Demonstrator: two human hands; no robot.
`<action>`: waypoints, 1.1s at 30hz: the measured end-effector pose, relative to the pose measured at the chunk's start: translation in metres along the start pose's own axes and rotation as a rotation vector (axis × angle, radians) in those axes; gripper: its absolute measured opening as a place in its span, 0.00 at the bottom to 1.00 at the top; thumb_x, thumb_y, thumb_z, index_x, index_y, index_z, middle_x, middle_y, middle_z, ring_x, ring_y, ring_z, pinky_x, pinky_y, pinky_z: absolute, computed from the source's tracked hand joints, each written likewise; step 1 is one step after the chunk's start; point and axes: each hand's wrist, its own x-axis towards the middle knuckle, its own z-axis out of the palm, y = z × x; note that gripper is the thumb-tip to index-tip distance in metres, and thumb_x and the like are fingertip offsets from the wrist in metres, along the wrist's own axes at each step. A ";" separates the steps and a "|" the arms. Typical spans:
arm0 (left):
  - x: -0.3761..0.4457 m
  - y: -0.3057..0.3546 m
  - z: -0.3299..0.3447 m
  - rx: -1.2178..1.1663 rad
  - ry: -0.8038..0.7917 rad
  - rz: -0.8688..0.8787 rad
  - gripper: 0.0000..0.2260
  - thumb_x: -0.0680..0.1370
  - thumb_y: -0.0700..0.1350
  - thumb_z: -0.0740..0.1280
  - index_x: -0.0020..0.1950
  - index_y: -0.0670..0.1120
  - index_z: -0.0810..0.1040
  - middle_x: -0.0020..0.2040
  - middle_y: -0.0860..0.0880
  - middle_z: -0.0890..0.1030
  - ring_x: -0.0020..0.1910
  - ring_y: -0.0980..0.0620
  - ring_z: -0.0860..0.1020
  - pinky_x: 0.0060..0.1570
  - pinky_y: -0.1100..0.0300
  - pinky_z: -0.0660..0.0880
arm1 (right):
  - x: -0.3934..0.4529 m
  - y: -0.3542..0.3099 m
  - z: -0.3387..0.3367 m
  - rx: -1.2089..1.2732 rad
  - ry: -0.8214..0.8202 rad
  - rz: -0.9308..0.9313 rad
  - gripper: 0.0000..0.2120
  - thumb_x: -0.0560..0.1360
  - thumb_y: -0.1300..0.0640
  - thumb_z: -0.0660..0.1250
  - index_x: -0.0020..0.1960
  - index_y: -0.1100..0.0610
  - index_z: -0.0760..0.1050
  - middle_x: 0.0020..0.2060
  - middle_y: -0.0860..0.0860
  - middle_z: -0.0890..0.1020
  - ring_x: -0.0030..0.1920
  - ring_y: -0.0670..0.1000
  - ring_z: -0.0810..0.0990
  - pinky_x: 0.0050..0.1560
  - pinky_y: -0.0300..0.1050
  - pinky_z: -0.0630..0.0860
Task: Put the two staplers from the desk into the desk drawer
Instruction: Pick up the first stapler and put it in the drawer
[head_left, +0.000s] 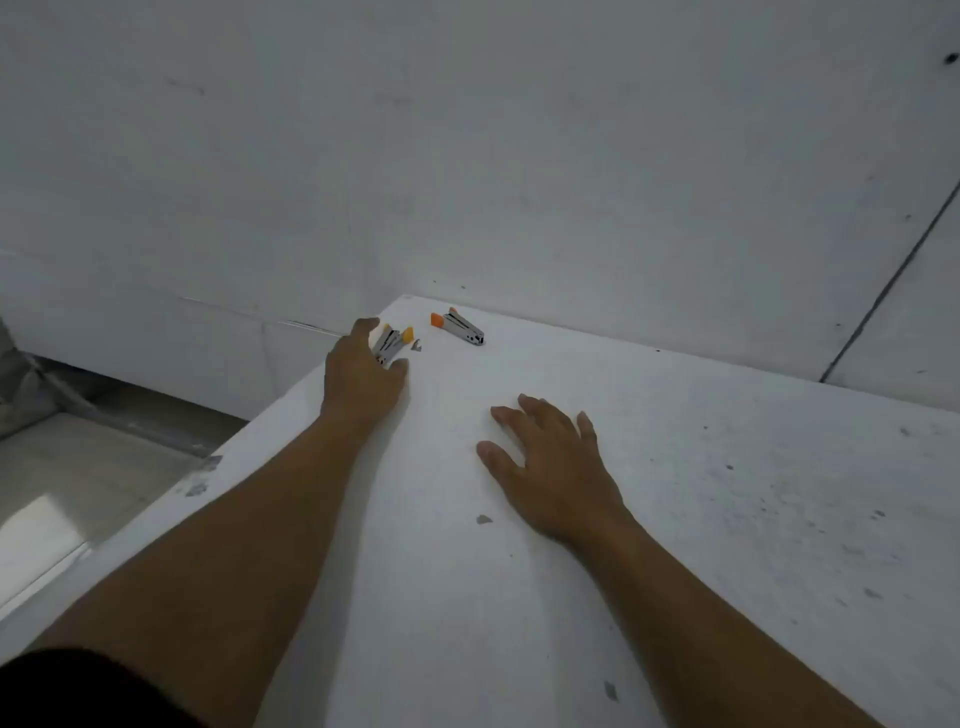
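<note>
Two small silver staplers with orange ends lie near the far left corner of the white desk (675, 493). The left stapler (393, 342) sits between the fingers and thumb of my left hand (361, 376), which curls around it while it still rests on the desk. The right stapler (458, 327) lies free a little to the right, close to the wall. My right hand (550, 462) rests flat on the desk, fingers spread, well short of that stapler. No drawer is in view.
A tiny grey metal scrap (416, 345) lies between the staplers. A white wall rises right behind the desk. The desk's left edge drops to a light floor (78, 467). Chips and specks mark the desk top.
</note>
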 end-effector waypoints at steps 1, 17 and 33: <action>0.004 -0.001 0.001 -0.011 0.019 -0.012 0.24 0.75 0.45 0.71 0.71 0.47 0.73 0.59 0.40 0.82 0.59 0.42 0.78 0.55 0.59 0.69 | 0.000 0.000 -0.001 -0.014 -0.003 -0.005 0.29 0.81 0.35 0.50 0.80 0.43 0.60 0.82 0.47 0.57 0.82 0.47 0.51 0.80 0.58 0.38; -0.082 0.050 -0.066 -1.300 -0.422 -0.644 0.13 0.80 0.44 0.68 0.62 0.39 0.80 0.51 0.43 0.86 0.43 0.51 0.86 0.45 0.60 0.83 | 0.001 0.004 -0.001 -0.046 -0.012 -0.019 0.29 0.81 0.35 0.51 0.80 0.42 0.61 0.82 0.46 0.58 0.82 0.46 0.51 0.80 0.56 0.39; -0.230 0.123 -0.093 -1.185 -0.459 -0.325 0.17 0.71 0.43 0.73 0.59 0.41 0.83 0.53 0.41 0.87 0.49 0.46 0.87 0.46 0.59 0.82 | -0.114 0.039 -0.033 -0.061 -0.054 0.008 0.29 0.82 0.37 0.50 0.81 0.42 0.58 0.83 0.47 0.55 0.83 0.46 0.49 0.81 0.52 0.42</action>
